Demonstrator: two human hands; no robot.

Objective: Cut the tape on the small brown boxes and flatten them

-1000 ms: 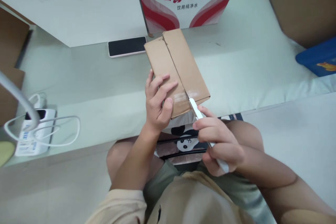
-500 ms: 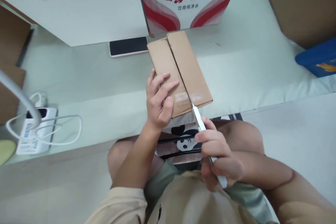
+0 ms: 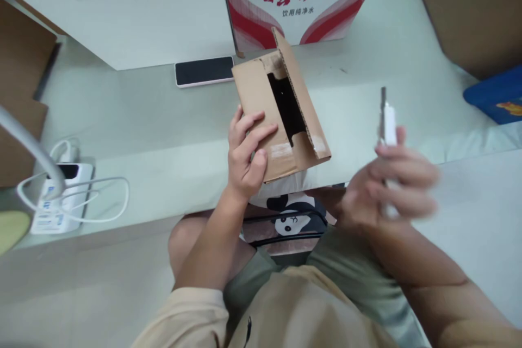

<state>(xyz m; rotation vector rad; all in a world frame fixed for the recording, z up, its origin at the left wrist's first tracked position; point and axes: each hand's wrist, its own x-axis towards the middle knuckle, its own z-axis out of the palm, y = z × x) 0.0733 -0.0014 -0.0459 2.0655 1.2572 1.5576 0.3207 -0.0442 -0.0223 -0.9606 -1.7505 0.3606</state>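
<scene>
A small brown cardboard box (image 3: 255,84) rests on the table with its right flap (image 3: 304,95) raised. Through the gap its inside looks dark, and the contents cannot be made out. Clear tape remnants show near the front edge. My left hand (image 3: 248,155) grips the box at its left front, two fingers extended over the left flap and the thumb near the front. Off to the right, apart from the box, my right hand (image 3: 395,182) is closed around a white utility knife (image 3: 390,124) with its blade extended and pointing away from me. That hand is blurred by motion.
Behind the box stand a large white carton (image 3: 310,24) with red print and a black-screened phone (image 3: 204,72). A white power strip (image 3: 67,196) with looped cable lies at left. A blue container (image 3: 495,92) sits at the right. Below the table edge is a panda-patterned item (image 3: 291,223).
The right flap has swung up, opening a gap in the box top. My right hand has moved away to the right with the knife. My left hand stays on the box.
</scene>
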